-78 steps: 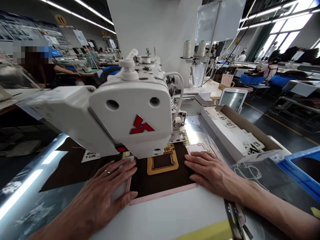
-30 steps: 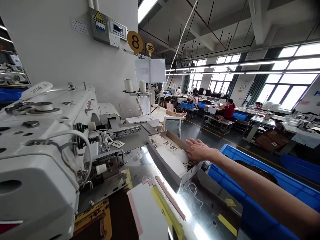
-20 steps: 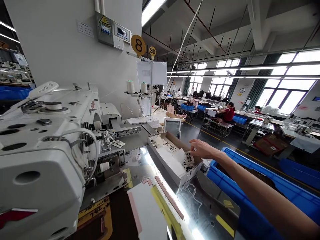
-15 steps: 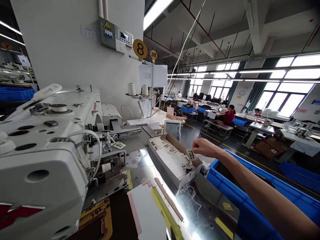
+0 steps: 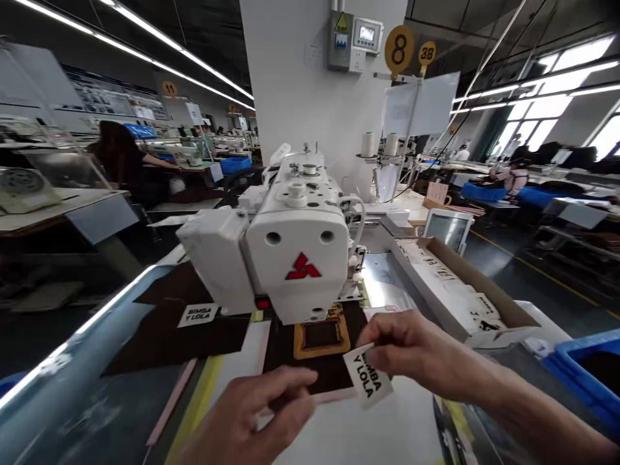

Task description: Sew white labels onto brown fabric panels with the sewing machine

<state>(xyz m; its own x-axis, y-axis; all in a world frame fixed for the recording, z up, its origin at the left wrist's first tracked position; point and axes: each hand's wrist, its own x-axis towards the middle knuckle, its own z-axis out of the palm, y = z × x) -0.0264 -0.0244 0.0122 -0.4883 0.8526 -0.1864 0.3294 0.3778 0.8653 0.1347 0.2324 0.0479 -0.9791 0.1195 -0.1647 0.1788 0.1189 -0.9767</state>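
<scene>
A white fabric label printed "BIMBA Y LOLA" is pinched by one corner in my right hand, tilted above a white board. My left hand hovers left of it, thumb and fingers apart, apparently with nothing in them. Just beyond both hands, a yellow frame rests on dark brown fabric below the head of a white sewing machine. Another such label lies on dark brown fabric pieces to the left.
An open cardboard box of labels stands right of the machine, with a tablet behind it. At far right is a blue bin. Thread cones stand on a rack near the pillar. A seated person is at the left.
My right hand has come from the label box to the front of the machine, carrying a label. My left hand has entered the picture. The view has swung left.
</scene>
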